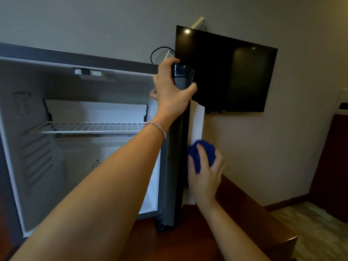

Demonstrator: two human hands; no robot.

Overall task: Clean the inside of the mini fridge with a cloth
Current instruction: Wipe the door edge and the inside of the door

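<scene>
Fridge door [179,147] edge gripped by left hand [172,91]; right hand [206,172] clutches cloth [204,151].

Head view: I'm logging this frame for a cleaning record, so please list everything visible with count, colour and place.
Fridge: one, white inside, grey top, left, open.
Door: one, black edge, white liner, centre, swung open.
Shelf: one, white wire, inside fridge.
Cloth: one, blue, bunched against the door's liner.
TV: one, black, on wall, right of door.
Cable: one, black, on wall above fridge.
Counter: one, dark brown wood, under fridge.
Bracelet: one, pink-white, left wrist.
Left hand: gripping door's top edge.
Right hand: holding cloth.
</scene>
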